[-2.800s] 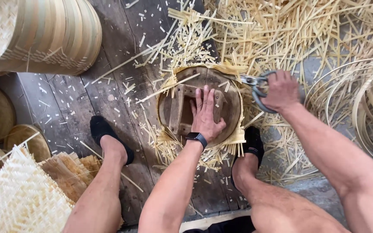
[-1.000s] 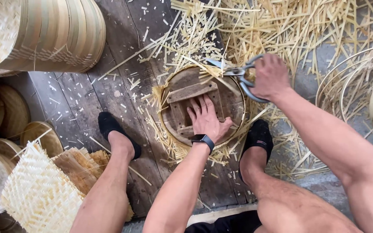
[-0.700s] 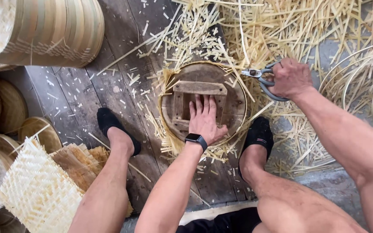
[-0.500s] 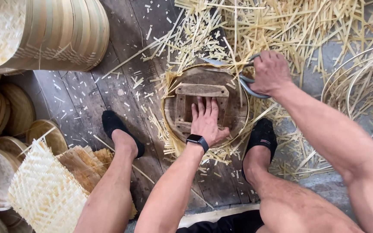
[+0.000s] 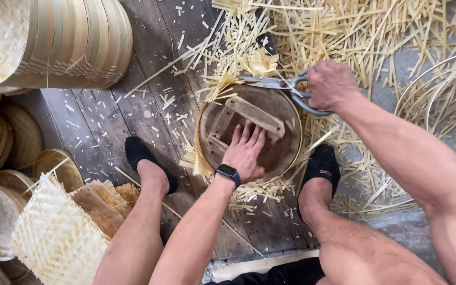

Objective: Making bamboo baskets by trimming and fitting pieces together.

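Here, scissors [image 5: 278, 84] lie crosswise, blades pointing left.

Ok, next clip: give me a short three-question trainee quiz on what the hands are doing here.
1. True or false: the left hand lies flat on the round wooden form.
2. What does the right hand grip? A) a hammer B) scissors C) a brush
3. Name what lies stacked at the upper left.

Key:
1. True; its palm presses on the form's crossbars.
2. B; the scissors point left along the form's far rim, at the woven bamboo edge.
3. A stack of bamboo steamer rings lying on its side on the plank floor.
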